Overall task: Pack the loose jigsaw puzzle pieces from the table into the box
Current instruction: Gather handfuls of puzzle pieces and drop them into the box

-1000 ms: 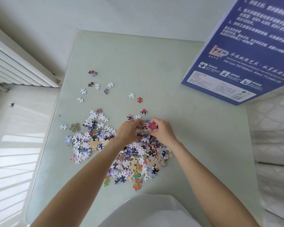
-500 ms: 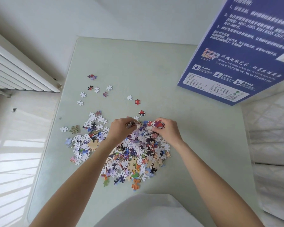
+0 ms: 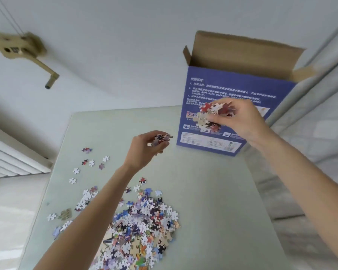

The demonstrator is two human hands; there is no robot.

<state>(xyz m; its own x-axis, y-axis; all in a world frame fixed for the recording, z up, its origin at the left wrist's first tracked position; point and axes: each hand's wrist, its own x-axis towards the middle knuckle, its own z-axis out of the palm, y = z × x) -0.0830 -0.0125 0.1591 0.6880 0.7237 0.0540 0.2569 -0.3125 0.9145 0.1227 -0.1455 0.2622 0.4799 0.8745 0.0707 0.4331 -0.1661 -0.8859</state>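
Observation:
A heap of loose jigsaw pieces (image 3: 142, 228) lies on the pale green table (image 3: 213, 191) near its front edge, with scattered single pieces (image 3: 91, 162) to the left. The blue puzzle box (image 3: 230, 90) stands upright at the table's far right, its brown top flaps open. My left hand (image 3: 144, 151) is raised above the table and grips a small bunch of pieces (image 3: 162, 138). My right hand (image 3: 240, 117) is held higher, in front of the box's blue face, gripping a larger cluster of pieces (image 3: 213, 114).
A white radiator (image 3: 14, 158) runs along the wall at left. A tan crank fixture (image 3: 23, 51) is mounted on the wall above it. Light curtains (image 3: 316, 117) hang at the right, beside the box.
Both hands have lifted off the heap with pieces in them and risen toward the box. The view has tilted upward, so the box's open top now shows.

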